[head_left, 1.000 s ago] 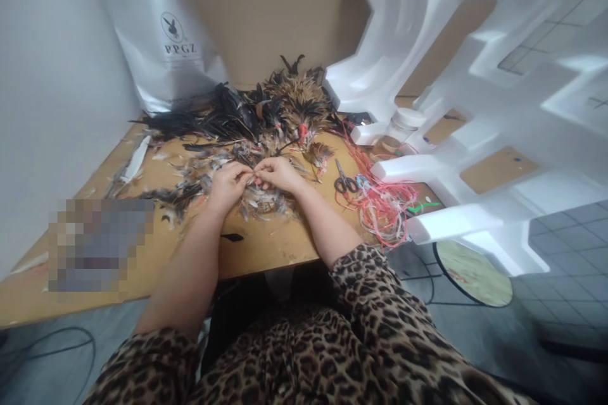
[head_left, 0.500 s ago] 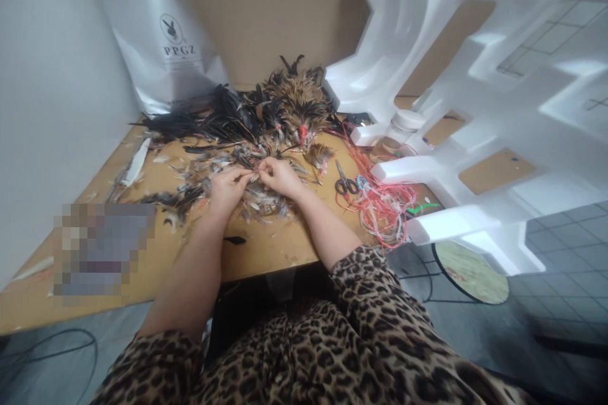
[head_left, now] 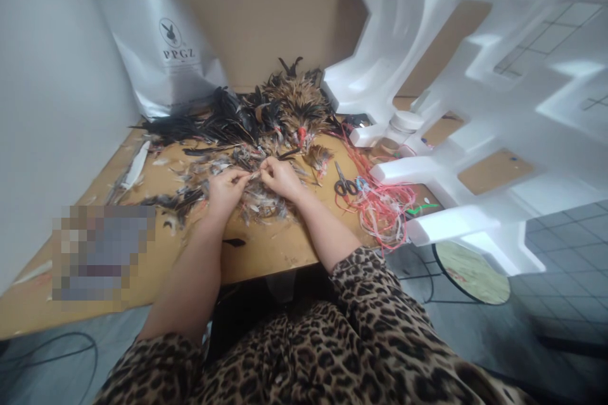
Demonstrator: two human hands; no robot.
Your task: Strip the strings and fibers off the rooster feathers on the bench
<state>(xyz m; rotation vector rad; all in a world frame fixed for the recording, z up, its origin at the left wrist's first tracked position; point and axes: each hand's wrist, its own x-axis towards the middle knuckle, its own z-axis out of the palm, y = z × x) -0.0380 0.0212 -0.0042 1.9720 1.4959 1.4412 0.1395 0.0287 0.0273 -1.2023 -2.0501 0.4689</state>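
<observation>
Over a loose pile of small grey and brown feathers point(head_left: 263, 202), my two hands meet fingertip to fingertip. My left hand point(head_left: 228, 188) is closed in a pinch, and my right hand point(head_left: 281, 178) pinches just beside it. A small pale feather point(head_left: 255, 174) spans the narrow gap between them; its ends are hidden by the fingers. Behind the hands lie long black feathers point(head_left: 228, 117) and a large brown feather bundle point(head_left: 301, 98) with a red base. A smaller feather bunch point(head_left: 319, 158) rests right of my right hand.
Black-handled scissors point(head_left: 346, 186) lie on the wooden table point(head_left: 270, 253) beside tangled pink and white strips point(head_left: 384, 209). White foam pieces point(head_left: 408, 168) crowd the right side, near a white-lidded jar point(head_left: 406, 121). A silver bag point(head_left: 166, 69) stands at the back left. A blurred-out rectangle point(head_left: 107, 250) lies front left.
My hands have drawn slightly apart, and more of the pale feather shows between the fingertips. Both remain pinched over the same spot.
</observation>
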